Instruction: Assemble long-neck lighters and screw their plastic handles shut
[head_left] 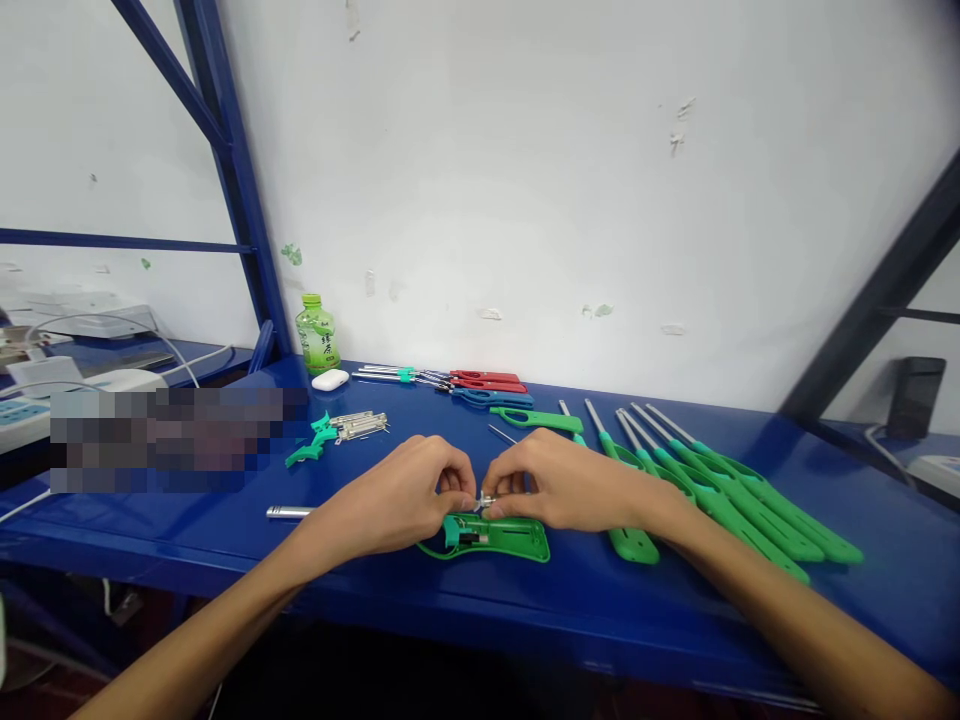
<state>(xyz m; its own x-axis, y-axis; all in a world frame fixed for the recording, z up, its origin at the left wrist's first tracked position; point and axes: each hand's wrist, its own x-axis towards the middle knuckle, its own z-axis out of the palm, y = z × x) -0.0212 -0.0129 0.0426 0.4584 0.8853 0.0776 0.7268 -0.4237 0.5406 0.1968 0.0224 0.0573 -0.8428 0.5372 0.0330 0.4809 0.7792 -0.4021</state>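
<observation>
Between both hands' pinched fingers, a small metallic part sits half hidden.

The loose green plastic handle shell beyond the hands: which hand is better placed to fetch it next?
Probably the right hand: the shell lies just beyond it, while the left hand is farther away.

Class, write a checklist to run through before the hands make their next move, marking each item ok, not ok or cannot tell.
1. Left hand and right hand both in view: ok.
2. Small shiny part at the fingertips of both hands: ok.
3. Green shell lying open side up: ok.
4. Teal piece inside the shell: ok.
5. Teal piece fully seated: cannot tell.
6. Green-capped bottle upright, away from the hands: ok.
</observation>
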